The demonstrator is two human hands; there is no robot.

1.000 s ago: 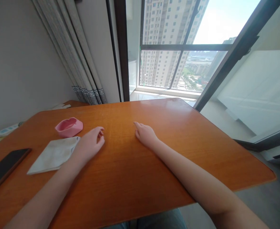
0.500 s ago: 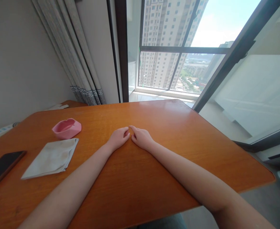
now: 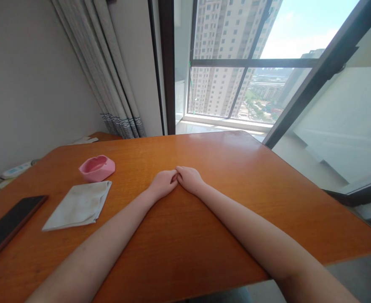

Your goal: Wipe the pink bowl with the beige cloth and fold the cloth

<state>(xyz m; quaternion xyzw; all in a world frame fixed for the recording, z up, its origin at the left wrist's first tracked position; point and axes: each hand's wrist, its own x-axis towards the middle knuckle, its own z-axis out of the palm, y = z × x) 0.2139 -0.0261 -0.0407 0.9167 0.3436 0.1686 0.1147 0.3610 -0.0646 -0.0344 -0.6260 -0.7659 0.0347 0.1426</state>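
My left hand [image 3: 163, 184] rests on the wooden table [image 3: 160, 256] with its fingers curled into a loose fist. My right hand [image 3: 190, 179] lies against it, its closed fingertips touching the knuckles and thumb side of the left. No object shows in either hand, though the insides of the curled fingers are partly hidden. To the left of my left forearm is a folded pale cloth [image 3: 78, 205]. Just behind the cloth stands a pink faceted ashtray-like bowl [image 3: 97, 173].
A dark phone [image 3: 13, 225] lies at the table's left side. A white remote-like device [image 3: 17, 170] is past the far left edge. Beyond the table are a grey curtain [image 3: 100, 71], a dark door frame [image 3: 167, 71] and a large window [image 3: 236, 90].
My hands have come together: the right index finger was stretched out and now bends onto the left hand. The view has shifted slightly left, so things appear further right.
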